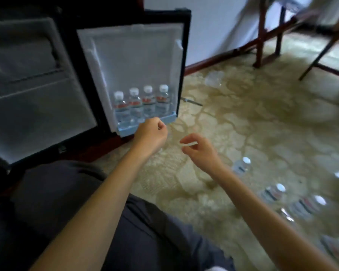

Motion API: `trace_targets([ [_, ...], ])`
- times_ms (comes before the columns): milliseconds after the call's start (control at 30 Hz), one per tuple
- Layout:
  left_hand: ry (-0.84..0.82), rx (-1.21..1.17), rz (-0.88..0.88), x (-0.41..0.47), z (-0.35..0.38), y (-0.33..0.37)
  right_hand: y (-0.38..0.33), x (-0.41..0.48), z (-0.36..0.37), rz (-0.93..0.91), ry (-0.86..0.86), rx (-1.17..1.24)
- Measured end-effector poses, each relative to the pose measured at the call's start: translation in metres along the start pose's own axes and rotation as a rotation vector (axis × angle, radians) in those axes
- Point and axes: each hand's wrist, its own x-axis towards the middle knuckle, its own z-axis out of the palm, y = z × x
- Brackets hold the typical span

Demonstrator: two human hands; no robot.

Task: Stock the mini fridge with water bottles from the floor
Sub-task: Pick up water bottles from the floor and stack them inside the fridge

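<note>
Mini fridge [37, 90]: open, inside dim, and no bottles can be made out in it. Its door [137, 61] is swung wide to the right of it.

Door shelf [129, 131], pale blue, at the bottom of the door: four water bottles [135, 108] stand upright in a row, white caps up, touching side by side.

Left hand [151, 134]: raised just in front of the door shelf, near its front edge. The fingers are curled in to the palm and nothing shows in them. Contact with the shelf cannot be told.

Right hand [200, 151]: held over the floor [243, 118], just right of the left hand and apart from it. Thumb and fingertips pinch a small pale strip [188, 144], too blurred to identify.

Loose bottles [273, 193]: several stand upright on the patterned floor to the person's right, spread along the right edge and blurred. None is in either hand.

Other: a clear wrapper [213, 78] lies on the floor past the door; wooden furniture legs [260, 36] stand by the wall at upper right. Dark trousers [145, 231] fill the lower left.
</note>
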Motion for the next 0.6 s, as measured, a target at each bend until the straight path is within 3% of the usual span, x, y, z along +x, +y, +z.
trace_targets([
  [233,-0.386,0.010,-0.023,-0.057,0.140,0.007,0.126,-0.088,-0.059,0.294,0.189,-0.027],
  [600,-0.813,0.305,0.249,-0.148,0.263,0.058,0.222,-0.191,-0.105,0.623,0.429,-0.159],
])
